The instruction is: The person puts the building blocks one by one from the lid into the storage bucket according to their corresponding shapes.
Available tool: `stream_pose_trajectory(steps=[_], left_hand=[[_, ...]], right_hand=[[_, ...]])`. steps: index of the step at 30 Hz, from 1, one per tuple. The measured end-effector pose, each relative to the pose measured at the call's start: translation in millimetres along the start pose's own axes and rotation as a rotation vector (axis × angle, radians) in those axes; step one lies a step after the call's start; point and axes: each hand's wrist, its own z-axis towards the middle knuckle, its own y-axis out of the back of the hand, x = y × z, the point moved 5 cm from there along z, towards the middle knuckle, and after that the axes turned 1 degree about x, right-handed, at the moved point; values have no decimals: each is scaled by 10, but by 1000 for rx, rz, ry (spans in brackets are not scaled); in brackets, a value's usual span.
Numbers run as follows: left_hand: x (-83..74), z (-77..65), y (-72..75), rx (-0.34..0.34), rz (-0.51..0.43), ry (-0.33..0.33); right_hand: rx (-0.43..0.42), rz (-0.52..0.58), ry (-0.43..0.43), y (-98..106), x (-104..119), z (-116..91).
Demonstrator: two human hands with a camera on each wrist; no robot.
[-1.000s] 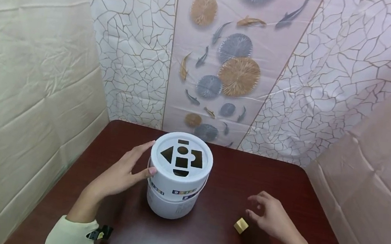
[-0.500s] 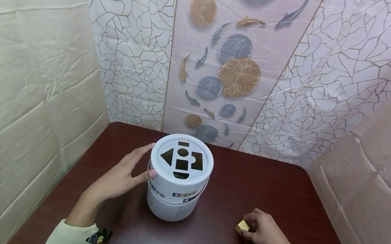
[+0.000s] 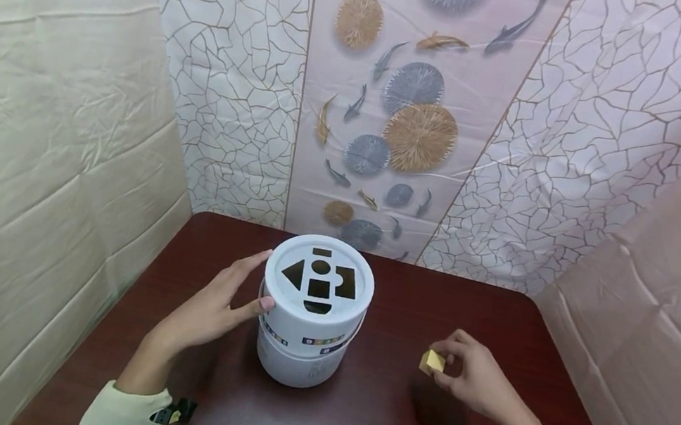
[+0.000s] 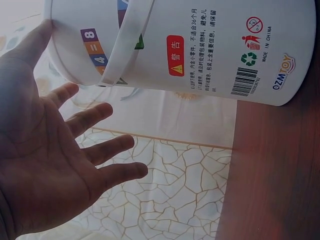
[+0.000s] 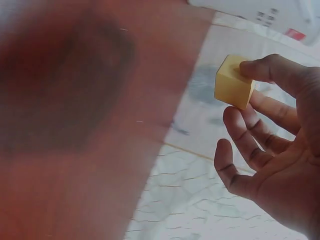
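A white bucket (image 3: 290, 366) with a white lid (image 3: 286, 301) stands upright on the table. Several shaped holes are cut through the lid, among them a triangle, a circle and a square. My left hand (image 3: 203, 313) is spread at the bucket's left side, thumb and a fingertip at the lid's edge. In the left wrist view its other fingers (image 4: 90, 120) reach out straight beside the bucket wall. Off to the right, my right hand (image 3: 476, 378) pinches a small yellow cube (image 5: 232, 82) between thumb and fingers, above the tabletop with a shadow beneath.
The dark red table (image 3: 379, 416) ends at a back edge against a patterned cloth (image 3: 245, 108). Pale cloth walls (image 3: 65, 171) close in both sides. A thin white handle (image 4: 125, 45) hangs along the bucket's wall.
My right hand came down to the yellow cube, took it between thumb and fingers, and raised it from the table. The left hand stays at the bucket.
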Motion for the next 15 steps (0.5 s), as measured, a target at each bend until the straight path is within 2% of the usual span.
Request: stream_pose_trajectory(steps=[8,15], left_hand=[[14,-3,0,1,4,0],[-1,-6,14,-5,11,-11]], right_hand=[[-11,-19,9,252,192,219],[-72,2,81,352,362,378]])
